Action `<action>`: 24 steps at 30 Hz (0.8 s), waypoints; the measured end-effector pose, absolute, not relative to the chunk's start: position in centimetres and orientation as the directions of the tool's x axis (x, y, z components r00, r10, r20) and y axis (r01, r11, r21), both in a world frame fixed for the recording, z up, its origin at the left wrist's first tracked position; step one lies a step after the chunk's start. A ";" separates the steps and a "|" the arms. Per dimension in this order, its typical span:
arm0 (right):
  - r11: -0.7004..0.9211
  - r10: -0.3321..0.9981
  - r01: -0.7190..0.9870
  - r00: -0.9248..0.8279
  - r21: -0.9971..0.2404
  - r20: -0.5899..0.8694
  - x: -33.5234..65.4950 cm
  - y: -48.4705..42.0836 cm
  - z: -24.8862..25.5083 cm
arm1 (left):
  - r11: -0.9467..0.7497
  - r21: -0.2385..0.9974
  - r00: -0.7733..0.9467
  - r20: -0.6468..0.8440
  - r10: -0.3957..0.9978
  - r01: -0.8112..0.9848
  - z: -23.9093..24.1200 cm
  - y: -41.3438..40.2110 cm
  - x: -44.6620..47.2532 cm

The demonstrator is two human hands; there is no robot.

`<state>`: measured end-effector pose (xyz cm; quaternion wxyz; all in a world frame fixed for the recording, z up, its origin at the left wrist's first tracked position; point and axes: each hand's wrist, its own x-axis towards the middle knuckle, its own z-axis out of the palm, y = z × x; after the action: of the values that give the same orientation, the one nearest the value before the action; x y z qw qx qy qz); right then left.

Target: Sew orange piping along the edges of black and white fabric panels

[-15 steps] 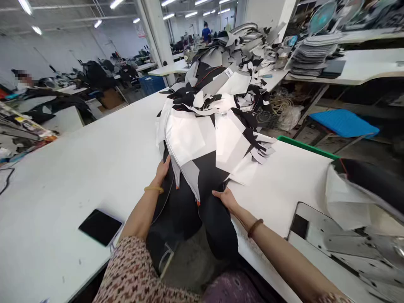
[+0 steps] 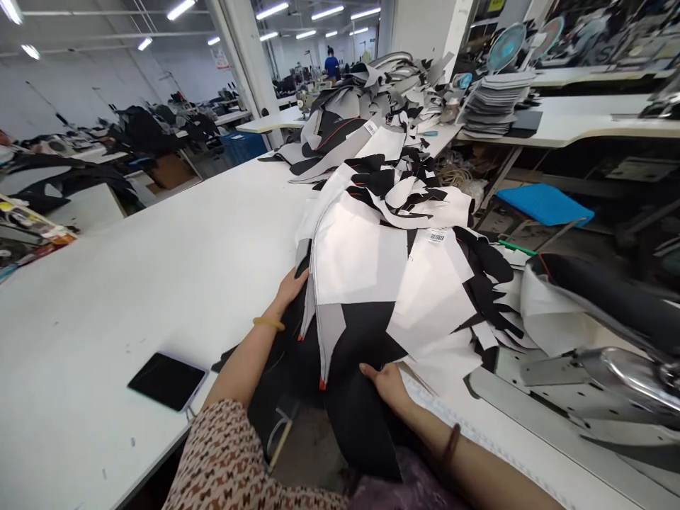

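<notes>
A large bundle of black, white and grey cut fabric pieces [image 2: 361, 265] lies in front of me, its black ends hanging over the table's near edge. My left hand [image 2: 292, 287] is closed on the bundle's left side, near a seamed grey strip with an orange tip. On the right, my right hand [image 2: 390, 386] grips the black fabric, thumb on top and fingers hidden beneath. A barcode label [image 2: 436, 236] shows on a white panel at the upper right of the bundle.
A black-screened phone or tablet [image 2: 167, 381] lies at the left on the white table [image 2: 175, 283]. At the right is a sewing machine [image 2: 600, 386] with fabric over it. Behind stand a heap of pieces [image 2: 366, 92], a blue stool [image 2: 545, 204] and a distant person [image 2: 331, 65].
The fabric bundle has been drawn nearer and to the right, towards the sewing machine. My right hand has moved closer to me with it; my view has turned slightly right.
</notes>
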<state>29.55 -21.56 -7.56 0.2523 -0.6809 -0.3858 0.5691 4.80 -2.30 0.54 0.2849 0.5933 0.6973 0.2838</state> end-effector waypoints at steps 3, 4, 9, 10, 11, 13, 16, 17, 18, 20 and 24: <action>-0.536 0.845 0.189 0.121 -0.823 -0.522 29.2 -19.3 -7.1 | 0.116 0.712 -0.118 -0.046 0.992 0.693 2.3 0.4 6.5; -0.513 0.858 0.166 0.142 -0.842 -0.494 29.2 -18.6 -6.9 | 0.116 0.697 -0.132 -0.030 0.991 0.708 3.0 1.0 7.2; -0.335 0.889 0.043 0.345 -0.941 -0.300 31.1 -17.2 -6.7 | 0.016 0.622 -0.141 0.151 0.978 0.783 5.6 1.4 11.4; -0.322 0.873 0.034 0.397 -0.946 -0.283 32.0 -17.7 -7.0 | -0.020 0.619 -0.109 0.171 0.979 0.785 5.9 1.1 12.2; -0.320 0.855 0.030 0.440 -0.947 -0.275 33.1 -18.6 -7.2 | -0.048 0.621 -0.086 0.184 0.979 0.782 6.1 0.8 12.8; -0.323 0.829 0.032 0.491 -0.946 -0.266 35.2 -20.9 -7.6 | -0.062 0.640 -0.078 0.189 0.979 0.765 6.4 0.4 13.8; -0.309 0.812 0.040 0.531 -0.950 -0.242 37.4 -24.9 -7.2 | -0.039 0.710 -0.118 0.171 0.978 0.703 7.4 0.0 15.1; -0.301 0.809 0.036 0.538 -0.953 -0.235 37.8 -25.9 -6.7 | -0.042 0.726 -0.121 0.172 0.978 0.687 7.9 -0.4 15.9; -0.289 0.813 0.026 0.535 -0.957 -0.231 38.1 -26.7 -6.0 | -0.057 0.781 -0.126 0.172 0.977 0.622 8.5 -1.1 16.8; -0.251 0.842 -0.012 0.491 -0.968 -0.224 38.4 -27.5 -4.5 | -0.107 0.894 -0.120 0.175 0.977 0.435 9.7 -3.7 19.5; -0.173 0.913 -0.162 0.345 -0.972 -0.220 39.3 -27.4 -2.2 | -0.026 0.961 0.014 0.031 0.999 -0.277 10.2 -13.8 26.4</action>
<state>39.34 -27.43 -2.22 0.5613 -0.5977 -0.3141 0.4786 26.42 -13.79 10.16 0.5622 0.4371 0.4134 0.5674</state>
